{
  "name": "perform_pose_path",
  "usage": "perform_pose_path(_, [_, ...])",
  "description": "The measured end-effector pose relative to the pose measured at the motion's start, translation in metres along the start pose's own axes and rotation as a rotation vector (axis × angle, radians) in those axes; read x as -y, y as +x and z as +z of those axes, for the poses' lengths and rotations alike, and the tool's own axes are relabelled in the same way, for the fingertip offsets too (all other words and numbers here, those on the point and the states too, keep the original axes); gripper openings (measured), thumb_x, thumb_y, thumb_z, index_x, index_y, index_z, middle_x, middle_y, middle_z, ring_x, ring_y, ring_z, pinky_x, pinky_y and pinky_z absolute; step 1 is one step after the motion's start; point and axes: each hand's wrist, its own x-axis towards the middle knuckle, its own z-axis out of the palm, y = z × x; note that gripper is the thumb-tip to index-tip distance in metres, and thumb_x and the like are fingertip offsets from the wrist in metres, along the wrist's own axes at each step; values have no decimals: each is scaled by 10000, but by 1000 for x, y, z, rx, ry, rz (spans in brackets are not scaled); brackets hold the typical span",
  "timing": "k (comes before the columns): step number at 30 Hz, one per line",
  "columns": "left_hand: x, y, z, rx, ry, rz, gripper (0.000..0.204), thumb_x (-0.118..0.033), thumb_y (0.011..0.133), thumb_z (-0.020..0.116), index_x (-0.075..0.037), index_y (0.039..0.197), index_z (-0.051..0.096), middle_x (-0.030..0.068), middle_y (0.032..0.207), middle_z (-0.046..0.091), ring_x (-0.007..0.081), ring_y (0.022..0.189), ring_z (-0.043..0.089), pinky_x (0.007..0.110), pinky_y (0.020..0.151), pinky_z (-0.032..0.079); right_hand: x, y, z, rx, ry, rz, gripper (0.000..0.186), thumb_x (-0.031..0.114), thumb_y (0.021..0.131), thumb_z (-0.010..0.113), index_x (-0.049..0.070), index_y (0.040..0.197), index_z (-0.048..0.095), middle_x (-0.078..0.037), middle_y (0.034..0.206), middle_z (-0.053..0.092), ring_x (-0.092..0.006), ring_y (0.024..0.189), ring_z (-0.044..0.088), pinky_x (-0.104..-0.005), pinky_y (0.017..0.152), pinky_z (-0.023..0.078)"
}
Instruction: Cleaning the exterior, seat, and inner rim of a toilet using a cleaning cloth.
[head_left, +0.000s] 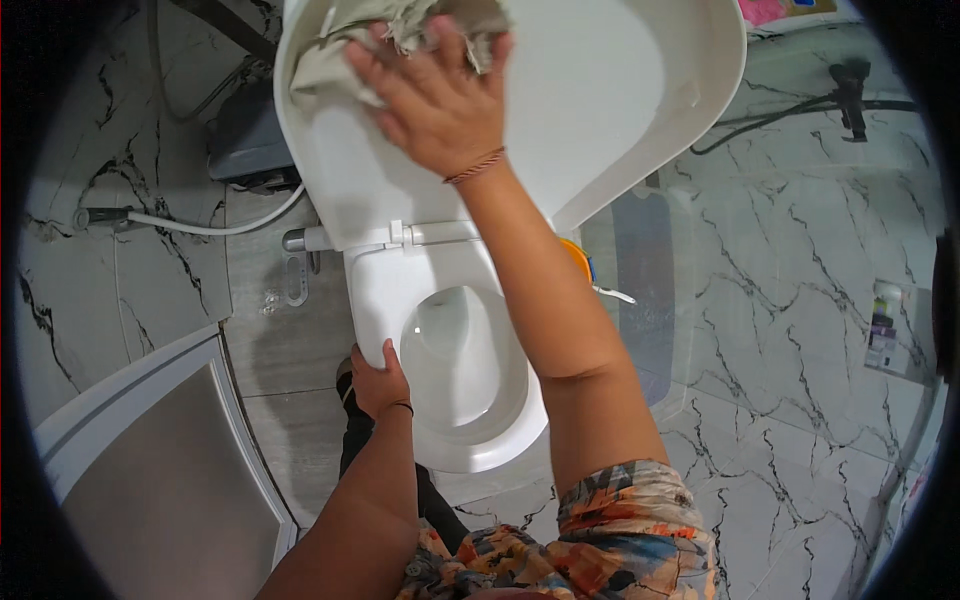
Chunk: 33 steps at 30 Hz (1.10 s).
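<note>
A white toilet lid (pixel 590 90) stands raised, its inner face toward me. Against its upper left part my right hand (pixel 440 105) presses a crumpled beige cloth (pixel 330 70), fingers spread over the fabric; part of the cloth is hidden under them. Below the hinges lies the white toilet seat (pixel 375 300), around the bowl (pixel 455 400). My left hand (pixel 381 382) grips the left edge of this seat, thumb on top and the other fingers mostly out of sight at the side.
To the left are a white hose (pixel 215 229), a grey box-shaped thing (pixel 245 135) and a white-framed door (pixel 180 490). An orange container (pixel 577 258) and a white handle (pixel 615 295) show beside the toilet. On the right is a marbled wall with a black fixture (pixel 851 100).
</note>
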Motion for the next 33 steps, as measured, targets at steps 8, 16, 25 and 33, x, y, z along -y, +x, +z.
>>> perform_pose_path(8, [-3,-2,-1,34,4,-41,598,-517,851,483,-80,1259,445,138,1126,594,328,988,592,440,812,482,-75,-106,-60,-38,-187,653,658,331,917,377,-53,1407,164,-308,1450,113,-453,1340,140,-528,1085,67])
perform_pose_path(16, [2,1,1,-71,6,10,585,-520,832,515,-89,1222,455,142,1091,599,334,967,588,434,769,486,-13,-212,-84,620,-345,860,636,99,810,540,21,1386,281,-196,1453,249,-396,1269,336,-486,1066,210])
perform_pose_path(25, [1,0,5,-78,8,-1,573,-514,834,517,-77,1201,470,143,1098,596,336,968,585,437,764,488,9,-225,-120,701,-130,852,348,53,743,548,73,1088,588,-83,1158,572,-311,1033,520,-400,889,391])
perform_pose_path(33, [2,1,3,-58,-44,-19,583,-500,834,536,-59,1211,470,151,1108,590,331,965,588,432,780,487,43,-199,-120,118,708,1686,323,36,832,385,-30,1090,568,-30,846,567,-86,747,479,-214,676,392])
